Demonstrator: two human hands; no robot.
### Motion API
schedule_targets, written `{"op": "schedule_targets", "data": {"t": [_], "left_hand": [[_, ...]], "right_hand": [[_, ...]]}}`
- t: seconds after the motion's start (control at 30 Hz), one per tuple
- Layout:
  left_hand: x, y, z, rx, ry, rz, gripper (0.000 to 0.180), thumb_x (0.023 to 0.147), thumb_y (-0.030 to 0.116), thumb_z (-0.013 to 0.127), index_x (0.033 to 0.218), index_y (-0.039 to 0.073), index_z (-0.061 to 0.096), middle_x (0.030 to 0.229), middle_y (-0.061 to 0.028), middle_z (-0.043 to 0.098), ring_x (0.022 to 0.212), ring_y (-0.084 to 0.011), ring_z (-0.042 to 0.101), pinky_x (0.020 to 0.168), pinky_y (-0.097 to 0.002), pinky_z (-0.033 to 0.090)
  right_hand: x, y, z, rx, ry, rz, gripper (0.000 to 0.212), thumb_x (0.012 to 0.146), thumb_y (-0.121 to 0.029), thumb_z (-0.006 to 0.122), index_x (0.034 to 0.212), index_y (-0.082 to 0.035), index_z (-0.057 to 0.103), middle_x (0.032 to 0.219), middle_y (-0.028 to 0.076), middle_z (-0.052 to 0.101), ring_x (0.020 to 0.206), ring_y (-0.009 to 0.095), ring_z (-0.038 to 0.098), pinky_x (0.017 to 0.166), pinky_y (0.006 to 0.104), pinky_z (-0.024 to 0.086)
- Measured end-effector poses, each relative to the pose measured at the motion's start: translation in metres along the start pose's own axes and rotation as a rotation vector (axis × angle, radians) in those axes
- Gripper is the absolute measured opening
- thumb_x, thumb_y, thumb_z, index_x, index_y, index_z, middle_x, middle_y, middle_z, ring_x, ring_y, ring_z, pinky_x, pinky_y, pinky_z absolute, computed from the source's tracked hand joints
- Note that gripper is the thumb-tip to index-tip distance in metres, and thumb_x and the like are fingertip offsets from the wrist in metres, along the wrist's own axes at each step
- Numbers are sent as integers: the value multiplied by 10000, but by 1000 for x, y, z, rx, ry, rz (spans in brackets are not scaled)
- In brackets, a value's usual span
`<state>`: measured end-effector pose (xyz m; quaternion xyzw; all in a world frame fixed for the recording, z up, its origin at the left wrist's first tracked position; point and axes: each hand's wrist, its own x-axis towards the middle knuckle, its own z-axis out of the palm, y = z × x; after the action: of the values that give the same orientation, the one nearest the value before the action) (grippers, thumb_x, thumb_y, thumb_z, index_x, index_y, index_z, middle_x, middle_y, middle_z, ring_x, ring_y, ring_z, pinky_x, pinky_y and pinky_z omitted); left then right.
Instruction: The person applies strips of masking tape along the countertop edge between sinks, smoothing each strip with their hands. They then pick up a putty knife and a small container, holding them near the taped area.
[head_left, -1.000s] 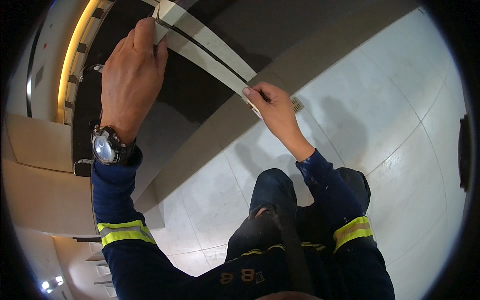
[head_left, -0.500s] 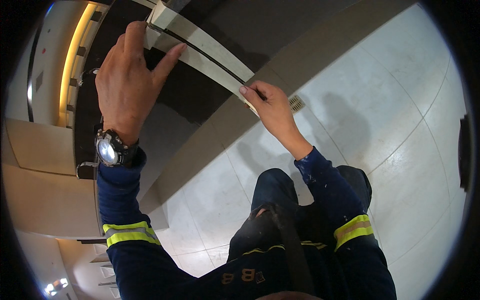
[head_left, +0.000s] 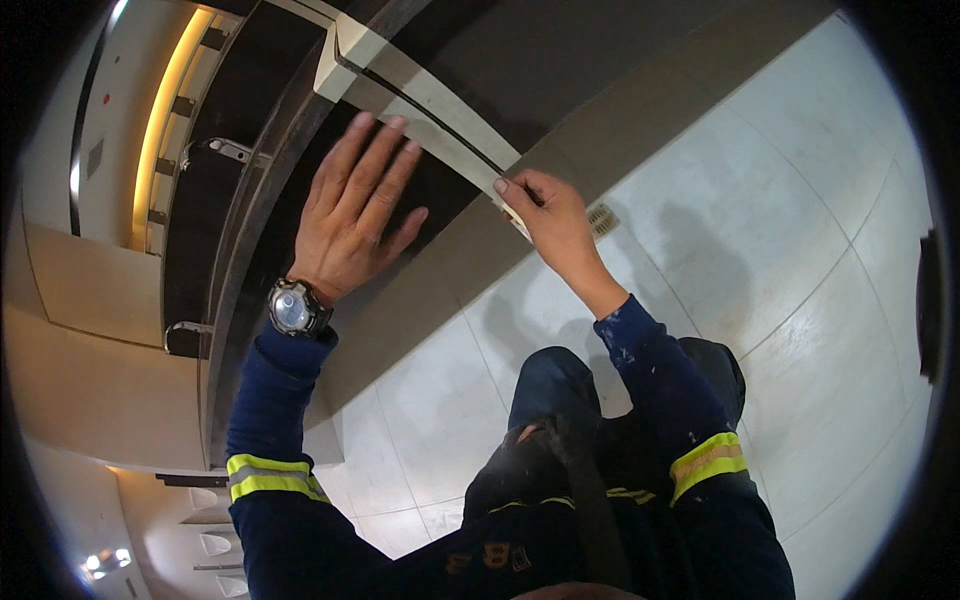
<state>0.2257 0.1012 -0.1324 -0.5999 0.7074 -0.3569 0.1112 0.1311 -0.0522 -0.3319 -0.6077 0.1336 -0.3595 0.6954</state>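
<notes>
A pale, light-coloured bar [head_left: 440, 85] with a thin black strip [head_left: 430, 113] running along its length slants from the upper left toward the middle. At the bar's lower end my right hand [head_left: 555, 225] is closed, thumb and forefinger pinching where the black strip ends; its tip is hidden by the fingers. My left hand [head_left: 355, 205], with a watch [head_left: 297, 307] on the wrist, is open, fingers stretched out over a dark panel. Its fingertips come close to the bar's lower edge; whether they touch the panel I cannot tell.
Dark panels with metal fittings [head_left: 232, 150] stand at the left, near a lit yellow strip [head_left: 165, 120]. Pale cabinet fronts [head_left: 110, 370] lie farther left. Beyond my right hand, a small floor drain [head_left: 601, 220] sits in white tiles [head_left: 790, 190]. My knees are below.
My left hand has come off the bar's upper end and moved down and right, its fingers straightening. The right hand keeps its pinch at the lower end, almost in place.
</notes>
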Motion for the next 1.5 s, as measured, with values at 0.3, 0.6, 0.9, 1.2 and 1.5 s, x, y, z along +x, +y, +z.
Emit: {"op": "schedule_targets", "data": {"t": [0.3, 0.6, 0.9, 1.2, 1.5], "left_hand": [[2, 9, 9, 182, -127, -140, 864, 842, 466, 780, 1596, 332, 380, 1703, -2, 258, 1549, -307, 269, 1181, -528, 377], [4, 14, 15, 206, -132, -148, 875, 795, 505, 812, 1567, 420, 410, 1714, -44, 216, 1543, -359, 256, 1177, -602, 334], [-2, 19, 27, 169, -169, -94, 814, 848, 558, 746, 1572, 449, 389, 1718, -59, 215, 1579, -319, 200, 1255, -520, 219], [-5, 18, 29, 199, -186, -79, 790, 860, 578, 731, 1565, 447, 403, 1716, -73, 221, 1578, -337, 197, 1253, -533, 206], [-6, 19, 32, 139, -230, -53, 897, 809, 552, 796, 1587, 406, 375, 1721, -62, 204, 1584, -324, 176, 1265, -544, 191]], "right_hand": [[-2, 1, -1, -6, 5, 8, 372, 997, -358, 666, 901, 1, 696, 700, 79, 615, 643, 156, 538, 608, 323, 425], [-6, -5, -4, -13, 1, 0, 384, 993, -365, 663, 888, 3, 692, 699, 75, 614, 634, 157, 525, 600, 324, 410], [-7, -10, -9, -31, 6, -13, 397, 986, -390, 659, 920, -3, 725, 716, 112, 660, 636, 206, 588, 620, 351, 452], [-5, -3, -3, 15, 11, -32, 385, 997, -370, 675, 905, 3, 708, 693, 36, 581, 646, 119, 498, 592, 301, 397], [-2, -1, -3, -42, 8, -39, 394, 988, -393, 667, 961, -8, 747, 739, 123, 679, 638, 209, 613, 610, 359, 468]]}}
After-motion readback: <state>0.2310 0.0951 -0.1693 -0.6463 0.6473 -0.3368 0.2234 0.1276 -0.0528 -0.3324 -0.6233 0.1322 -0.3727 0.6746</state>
